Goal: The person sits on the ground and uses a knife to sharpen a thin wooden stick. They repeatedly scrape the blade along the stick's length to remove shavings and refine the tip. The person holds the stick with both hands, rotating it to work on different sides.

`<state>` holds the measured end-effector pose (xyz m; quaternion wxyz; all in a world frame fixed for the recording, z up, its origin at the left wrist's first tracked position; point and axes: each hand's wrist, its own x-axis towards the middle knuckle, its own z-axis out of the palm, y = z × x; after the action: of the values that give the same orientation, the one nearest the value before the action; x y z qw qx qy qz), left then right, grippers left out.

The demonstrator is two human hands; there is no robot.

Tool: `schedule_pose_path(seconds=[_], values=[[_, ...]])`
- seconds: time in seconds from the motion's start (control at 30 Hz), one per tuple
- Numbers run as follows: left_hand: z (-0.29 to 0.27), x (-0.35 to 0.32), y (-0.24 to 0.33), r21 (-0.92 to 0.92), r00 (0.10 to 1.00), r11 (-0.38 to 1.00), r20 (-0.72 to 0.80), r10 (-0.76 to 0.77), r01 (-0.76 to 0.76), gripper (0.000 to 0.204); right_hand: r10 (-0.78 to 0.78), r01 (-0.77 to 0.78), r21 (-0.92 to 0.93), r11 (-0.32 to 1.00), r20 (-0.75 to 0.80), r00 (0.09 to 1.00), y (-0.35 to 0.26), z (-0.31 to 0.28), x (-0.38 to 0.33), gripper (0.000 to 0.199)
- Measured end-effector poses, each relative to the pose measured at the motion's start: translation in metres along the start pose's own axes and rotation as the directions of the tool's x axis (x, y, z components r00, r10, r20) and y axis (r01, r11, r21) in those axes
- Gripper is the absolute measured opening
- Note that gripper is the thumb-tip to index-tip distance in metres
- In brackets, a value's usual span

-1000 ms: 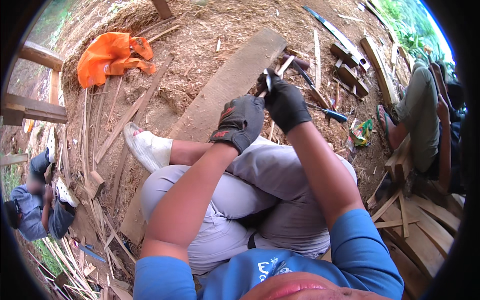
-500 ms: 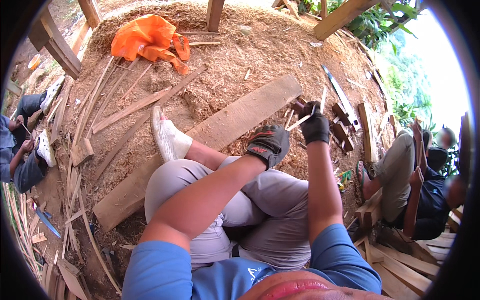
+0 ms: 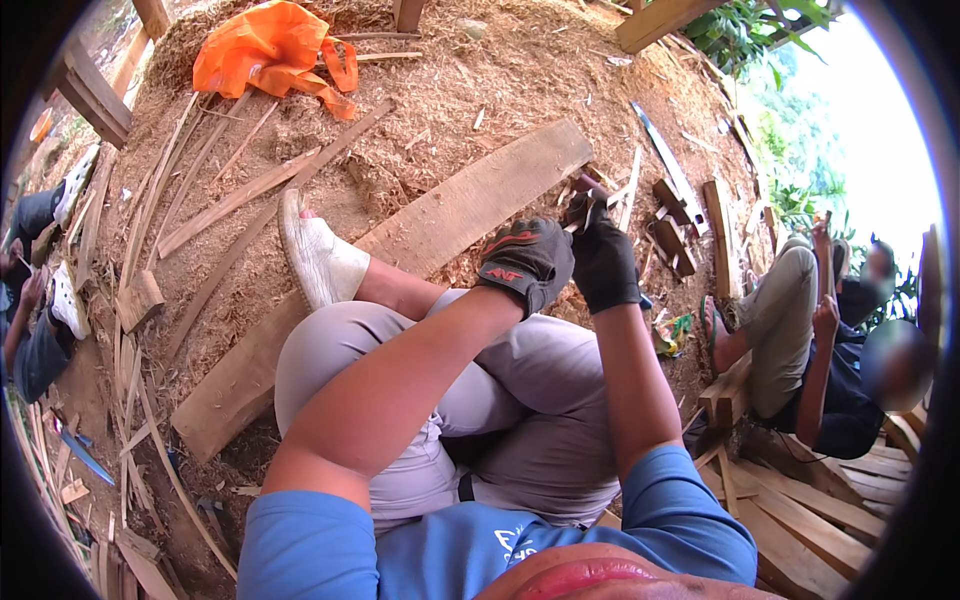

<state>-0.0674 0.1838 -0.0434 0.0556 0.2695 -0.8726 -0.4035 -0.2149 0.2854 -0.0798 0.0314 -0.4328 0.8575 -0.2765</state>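
Note:
My left hand (image 3: 526, 262), in a black glove with red marks, is closed around a thin pale wood stick (image 3: 574, 227); only a short bit shows between the hands. Right beside it, my right hand (image 3: 604, 258) in a black glove has its fingers curled in. What those fingers grip is mostly hidden, though a dark rod end (image 3: 645, 302) shows beside the wrist. Both hands are above my bent leg, near a long flat plank (image 3: 480, 196) lying slantwise on the ground. A small brown wood piece (image 3: 588, 184) lies just beyond the right fingertips.
Beyond my right hand lie a long metal blade (image 3: 664, 150) and dark wood blocks (image 3: 672, 246). An orange bag (image 3: 262, 55) rests on the shavings, far left. Wood strips (image 3: 240, 202) cover the left side. One person (image 3: 790, 330) sits at right, another (image 3: 45, 310) at left.
My right hand has drawn nearer and left, closer to my left hand. Less of the pale stick shows between them. The whole view has shifted slightly.

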Motion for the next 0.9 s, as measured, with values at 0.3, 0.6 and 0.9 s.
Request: schedule_pose_path(seconds=[0.3, 0.6, 0.9], values=[[-0.006, 0.007, -0.001, 0.033, 1.000, 0.999, 0.001, -0.005, 0.005, 0.044, 0.297, -0.223, 0.968, 0.111, 0.182, 0.937, 0.032, 0.024, 0.018, 0.024], [0.003, 0.010, 0.001, 0.037, 0.999, 0.999, 0.038, 0.018, -0.020, 0.041, 0.238, -0.143, 0.828, 0.543, 0.011, 0.971, 0.043, 0.010, 0.021, 0.022], [0.017, 0.015, -0.005, -0.029, 0.998, 0.999, 0.059, 0.017, -0.015, 0.030, 0.449, -0.238, 0.963, -0.124, 0.268, 0.852, 0.009, -0.023, 0.021, 0.034]])
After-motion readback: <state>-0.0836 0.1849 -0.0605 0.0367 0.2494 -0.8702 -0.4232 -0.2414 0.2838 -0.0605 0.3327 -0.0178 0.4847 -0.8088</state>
